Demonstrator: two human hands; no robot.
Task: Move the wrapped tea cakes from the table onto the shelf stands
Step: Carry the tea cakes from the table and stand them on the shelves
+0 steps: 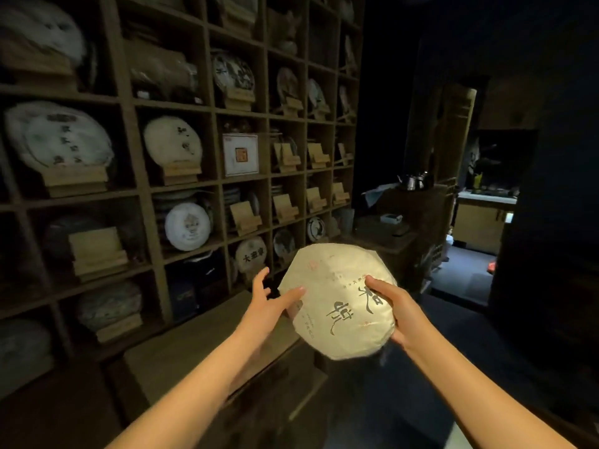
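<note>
A large round tea cake in cream paper with dark calligraphy is held up in mid-air in front of me. My right hand grips its right edge, thumb on the face. My left hand touches its left edge with the thumb on the paper and the other fingers spread apart. The tall wooden shelf fills the left and centre. Several cells hold wrapped cakes on wooden stands, such as one white cake. Bare wooden stands sit in cells of the middle rows.
A low wooden bench runs along the foot of the shelf, below my left arm. To the right stand a dark cabinet with a kettle on top and a doorway to a lit room. The floor is dark.
</note>
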